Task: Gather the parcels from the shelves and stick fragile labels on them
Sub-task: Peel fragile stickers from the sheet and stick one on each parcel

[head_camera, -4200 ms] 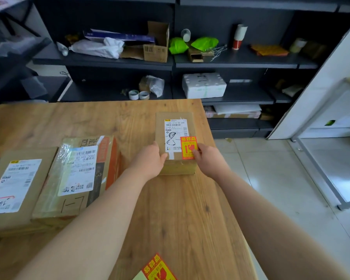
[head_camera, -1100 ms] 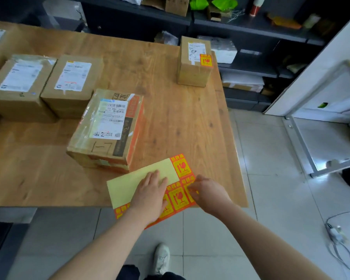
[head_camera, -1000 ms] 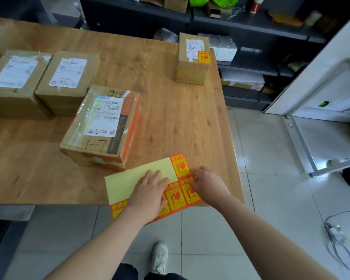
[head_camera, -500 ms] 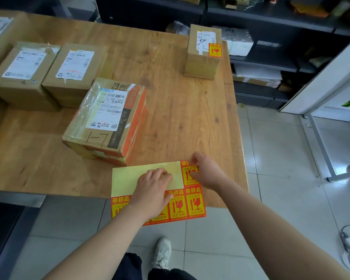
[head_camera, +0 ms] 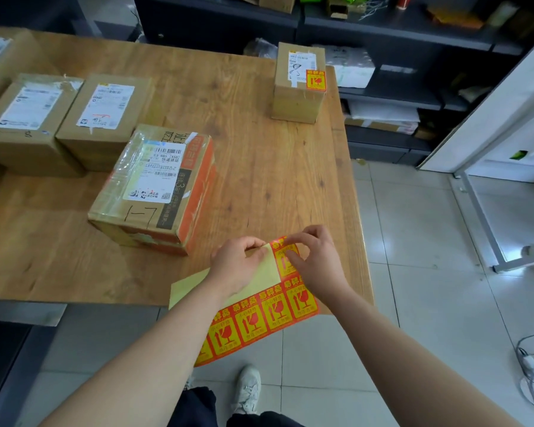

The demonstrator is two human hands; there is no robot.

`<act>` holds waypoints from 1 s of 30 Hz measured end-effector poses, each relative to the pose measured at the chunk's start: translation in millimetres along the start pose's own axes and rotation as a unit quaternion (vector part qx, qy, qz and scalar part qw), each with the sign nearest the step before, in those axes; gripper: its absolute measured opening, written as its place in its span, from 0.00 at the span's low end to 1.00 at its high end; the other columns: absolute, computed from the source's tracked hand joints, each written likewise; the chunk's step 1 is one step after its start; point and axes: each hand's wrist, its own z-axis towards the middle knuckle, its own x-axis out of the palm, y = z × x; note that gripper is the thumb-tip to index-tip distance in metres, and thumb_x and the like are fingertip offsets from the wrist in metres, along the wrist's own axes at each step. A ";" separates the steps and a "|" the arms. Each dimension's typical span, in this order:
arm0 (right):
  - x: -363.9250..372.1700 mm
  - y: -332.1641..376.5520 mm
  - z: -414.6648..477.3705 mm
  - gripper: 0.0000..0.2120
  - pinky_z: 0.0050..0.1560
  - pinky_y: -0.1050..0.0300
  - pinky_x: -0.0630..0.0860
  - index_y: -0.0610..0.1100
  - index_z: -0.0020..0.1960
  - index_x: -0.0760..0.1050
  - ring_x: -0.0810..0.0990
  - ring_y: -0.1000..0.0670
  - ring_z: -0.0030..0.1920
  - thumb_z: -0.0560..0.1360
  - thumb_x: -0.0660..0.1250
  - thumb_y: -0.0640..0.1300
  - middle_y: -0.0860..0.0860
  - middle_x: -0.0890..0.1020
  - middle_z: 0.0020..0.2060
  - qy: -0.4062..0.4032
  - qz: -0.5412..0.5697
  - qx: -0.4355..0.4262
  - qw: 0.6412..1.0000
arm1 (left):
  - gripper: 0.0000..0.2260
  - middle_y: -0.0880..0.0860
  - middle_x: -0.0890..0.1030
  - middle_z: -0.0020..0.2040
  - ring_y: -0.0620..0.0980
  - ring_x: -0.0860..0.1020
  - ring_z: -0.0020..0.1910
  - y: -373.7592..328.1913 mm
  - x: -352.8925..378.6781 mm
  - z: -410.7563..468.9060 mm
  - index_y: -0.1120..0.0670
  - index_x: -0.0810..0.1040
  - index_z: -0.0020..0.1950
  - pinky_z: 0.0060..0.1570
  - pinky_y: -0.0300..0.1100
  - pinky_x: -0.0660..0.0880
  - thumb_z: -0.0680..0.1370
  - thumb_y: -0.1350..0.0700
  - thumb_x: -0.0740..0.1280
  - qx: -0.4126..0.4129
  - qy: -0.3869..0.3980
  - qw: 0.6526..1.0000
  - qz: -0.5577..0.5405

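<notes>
Right fingers (head_camera: pixel 293 240) pinch label (head_camera: pixel 285 257) on sheet (head_camera: pixel 259 315).

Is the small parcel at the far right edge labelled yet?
Labelled: the small parcel has a red-and-yellow fragile sticker on its top beside the white shipping label.

Even, soft daylight-type light, brightest at right where the floor tiles (head_camera: pixel 420 241) show white glare by the metal frame (head_camera: pixel 487 229). Shelves (head_camera: pixel 383 35) at top stay dim, detail murky. Table (head_camera: pixel 259 167) well lit w/ faint soft shadows beside boxes. Wide-angle bend at edges; slight softness on far items, centre sharp
</notes>
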 end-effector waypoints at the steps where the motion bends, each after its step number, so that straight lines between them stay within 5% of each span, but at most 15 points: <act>1: 2.7 0.6 -1.5 0.09 0.52 0.62 0.69 0.51 0.53 0.81 0.71 0.55 0.54 0.74 0.70 0.46 0.54 0.71 0.51 -0.015 -0.009 -0.025 1.000 | 0.05 0.41 0.81 0.44 0.49 0.78 0.50 -0.1 0.4 -0.6 0.40 0.77 0.40 0.57 0.56 0.71 0.76 0.47 0.66 0.000 -0.004 1.000 -0.020; 5: 7.7 10.3 -6.6 0.10 0.45 0.68 0.70 0.49 0.53 0.83 0.76 0.58 0.46 0.73 0.71 0.49 0.57 0.78 0.46 -0.013 0.053 -0.031 0.998 | 0.03 0.42 0.82 0.44 0.45 0.79 0.48 -4.5 1.3 -3.3 0.44 0.81 0.44 0.52 0.46 0.75 0.76 0.51 0.68 0.011 -0.017 0.995 -0.099; 12: 2.3 19.6 -9.4 0.07 0.45 0.62 0.79 0.48 0.47 0.84 0.81 0.60 0.42 0.71 0.74 0.47 0.56 0.84 0.42 -0.005 0.151 0.013 0.988 | 0.06 0.43 0.83 0.44 0.40 0.80 0.44 -12.7 -6.2 -16.2 0.42 0.81 0.42 0.42 0.34 0.72 0.76 0.54 0.69 -0.021 0.001 0.982 -0.186; 21: 1.6 21.2 -12.9 0.04 0.44 0.60 0.79 0.46 0.45 0.85 0.82 0.60 0.40 0.72 0.71 0.42 0.56 0.84 0.39 0.008 0.157 0.015 0.987 | 0.05 0.44 0.83 0.44 0.40 0.80 0.46 -11.8 -7.8 -18.0 0.50 0.84 0.49 0.47 0.34 0.74 0.75 0.55 0.71 0.012 0.009 0.991 -0.136; 30: 1.1 23.1 -16.7 0.04 0.43 0.65 0.79 0.46 0.44 0.84 0.82 0.61 0.40 0.72 0.72 0.44 0.56 0.84 0.37 0.010 0.179 0.018 0.984 | 0.04 0.44 0.82 0.38 0.39 0.77 0.36 -14.7 -5.9 -22.2 0.47 0.81 0.43 0.38 0.31 0.71 0.74 0.56 0.71 0.031 -0.012 0.990 -0.140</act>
